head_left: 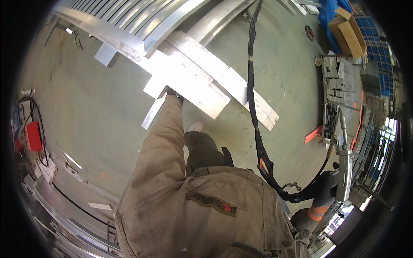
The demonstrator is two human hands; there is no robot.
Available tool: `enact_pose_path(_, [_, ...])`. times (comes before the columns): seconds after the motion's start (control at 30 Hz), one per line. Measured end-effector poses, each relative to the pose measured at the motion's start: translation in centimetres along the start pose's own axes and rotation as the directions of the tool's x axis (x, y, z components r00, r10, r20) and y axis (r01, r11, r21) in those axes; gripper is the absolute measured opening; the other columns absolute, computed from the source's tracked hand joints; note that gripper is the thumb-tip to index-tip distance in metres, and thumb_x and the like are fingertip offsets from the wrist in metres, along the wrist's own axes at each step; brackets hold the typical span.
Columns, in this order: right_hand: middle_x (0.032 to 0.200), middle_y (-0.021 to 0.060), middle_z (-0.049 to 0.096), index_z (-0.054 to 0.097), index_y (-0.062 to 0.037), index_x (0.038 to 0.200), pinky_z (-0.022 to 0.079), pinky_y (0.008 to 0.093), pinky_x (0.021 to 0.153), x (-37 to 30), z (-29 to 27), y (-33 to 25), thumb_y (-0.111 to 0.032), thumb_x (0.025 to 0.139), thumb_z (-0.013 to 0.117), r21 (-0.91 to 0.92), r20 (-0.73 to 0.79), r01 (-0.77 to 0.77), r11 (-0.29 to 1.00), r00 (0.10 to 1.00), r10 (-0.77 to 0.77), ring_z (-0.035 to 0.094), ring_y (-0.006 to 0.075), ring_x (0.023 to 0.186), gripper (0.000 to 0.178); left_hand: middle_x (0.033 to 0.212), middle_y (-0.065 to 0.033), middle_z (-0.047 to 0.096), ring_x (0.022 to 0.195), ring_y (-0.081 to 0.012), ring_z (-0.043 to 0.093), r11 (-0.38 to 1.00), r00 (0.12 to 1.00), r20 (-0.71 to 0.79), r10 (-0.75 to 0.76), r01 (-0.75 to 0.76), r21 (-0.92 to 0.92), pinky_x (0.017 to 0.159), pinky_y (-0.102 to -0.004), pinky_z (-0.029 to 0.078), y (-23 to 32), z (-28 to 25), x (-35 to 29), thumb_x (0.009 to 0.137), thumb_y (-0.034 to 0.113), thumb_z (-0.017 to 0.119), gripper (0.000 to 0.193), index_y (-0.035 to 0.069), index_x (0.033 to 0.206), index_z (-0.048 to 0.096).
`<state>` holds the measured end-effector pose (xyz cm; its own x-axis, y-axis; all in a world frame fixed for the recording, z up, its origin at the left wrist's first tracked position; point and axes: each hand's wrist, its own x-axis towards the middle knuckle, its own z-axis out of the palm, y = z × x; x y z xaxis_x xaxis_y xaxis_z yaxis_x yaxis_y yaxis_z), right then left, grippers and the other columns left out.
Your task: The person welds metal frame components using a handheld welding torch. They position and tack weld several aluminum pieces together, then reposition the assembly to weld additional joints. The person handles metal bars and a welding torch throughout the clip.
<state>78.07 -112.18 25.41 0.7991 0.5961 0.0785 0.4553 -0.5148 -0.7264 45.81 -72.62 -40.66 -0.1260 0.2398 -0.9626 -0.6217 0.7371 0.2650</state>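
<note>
My left arm stretches forward, and my left hand (174, 94), dark-gloved, is at the near edge of the bright metal bars (202, 92). Glare and the bars hide its fingers, so I cannot tell whether it grips them. Out at the right, my right hand (328, 188), in a dark glove with an orange cuff band, is closed around a grey welding gun (344, 172). The gun's thin neck points up and away from me. A thick black sheathed cable (251, 94) hangs from above and curves round toward the right hand.
A slatted metal frame (124, 17) extends at the upper left. Stacked metal pieces (340, 81) and a cardboard box (346, 32) stand at the right. A red box (33, 136) with cables is at the far left. The floor (94, 112) is greenish.
</note>
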Motion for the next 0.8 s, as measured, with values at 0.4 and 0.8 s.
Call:
enact_pose_path(0.4, [0.08,0.0038,0.066,0.065,-0.0004,0.118,0.051,0.0305,0.058,1.1,12.3,-6.9,-0.021,0.107,0.065,0.115,0.5,-0.158,0.981,0.862,0.08,0.063,0.012,0.067,0.023,0.116,-0.0109,0.071,0.093,-0.0274,0.07,0.98,0.984,0.112,0.136,-0.15,0.131,0.075,-0.0448,0.058,-1.7,-10.0,-14.2,0.106,0.042,0.061,0.043,0.007,0.131,0.063])
enact_pose_path(0.8, [0.083,0.0036,0.067,0.065,0.0035,0.122,0.051,0.0294,0.06,-1.0,24.9,-15.4,-0.021,0.105,0.067,0.166,0.801,-0.147,0.975,0.597,-0.046,0.063,0.0108,0.069,0.03,0.106,-0.0057,0.075,0.089,-0.0177,0.07,0.865,0.739,0.659,0.14,-0.416,0.282,0.076,-0.0312,0.056,2.2,-10.9,-32.3,0.104,0.038,0.066,0.045,0.007,0.137,0.069])
